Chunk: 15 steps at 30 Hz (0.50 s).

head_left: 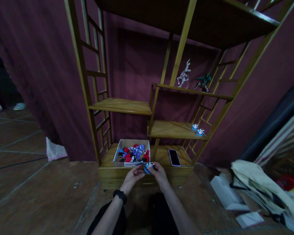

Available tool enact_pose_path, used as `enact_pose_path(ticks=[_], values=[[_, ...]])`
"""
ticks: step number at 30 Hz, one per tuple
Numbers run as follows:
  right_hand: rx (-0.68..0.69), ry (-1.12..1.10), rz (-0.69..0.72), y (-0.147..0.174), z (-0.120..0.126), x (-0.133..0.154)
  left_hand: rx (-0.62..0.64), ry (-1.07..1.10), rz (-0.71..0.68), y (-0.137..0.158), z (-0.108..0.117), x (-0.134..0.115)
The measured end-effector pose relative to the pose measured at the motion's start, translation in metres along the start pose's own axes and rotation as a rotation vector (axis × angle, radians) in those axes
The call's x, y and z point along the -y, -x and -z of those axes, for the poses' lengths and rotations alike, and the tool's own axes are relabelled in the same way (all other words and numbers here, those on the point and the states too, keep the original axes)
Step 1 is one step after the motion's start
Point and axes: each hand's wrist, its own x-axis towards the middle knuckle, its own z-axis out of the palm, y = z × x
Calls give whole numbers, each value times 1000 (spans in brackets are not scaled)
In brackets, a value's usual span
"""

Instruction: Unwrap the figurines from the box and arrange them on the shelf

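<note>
Between my two hands, in front of the shelf's bottom board, is a small blue-and-white figurine. My right hand grips it from the right with bent fingers. On its other side my left hand, below a dark wristband, has its fingers curled against the figurine's edge. Just behind my hands stands an open cardboard box holding a jumble of red, blue, purple and black figurines. Two similar blue-and-white figurines, one behind the other, stand at the right end of the middle shelf.
A phone lies on the bottom board of the wooden shelf unit. A clear deer figure and a dark green figure stand on the upper right shelf. White boxes and a pale bag lie on the floor at right.
</note>
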Motion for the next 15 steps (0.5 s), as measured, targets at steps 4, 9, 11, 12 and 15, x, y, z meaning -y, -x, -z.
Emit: enact_pose_path(ticks=[4, 9, 11, 12, 15], values=[[16, 12, 54, -8, 8, 43, -20, -49, 17, 2, 3, -2], [-5, 2, 157, -35, 20, 100, -23, -59, 29, 3, 3, -4], [-35, 14, 222, -52, 25, 119, -28, -54, 33, 3, 3, -4], [-30, 32, 246, -62, 27, 127, -33, -52, 37, 3, 2, -5], [-49, 92, 302, -92, 30, 146, -45, -49, 50, 4, 2, -6]])
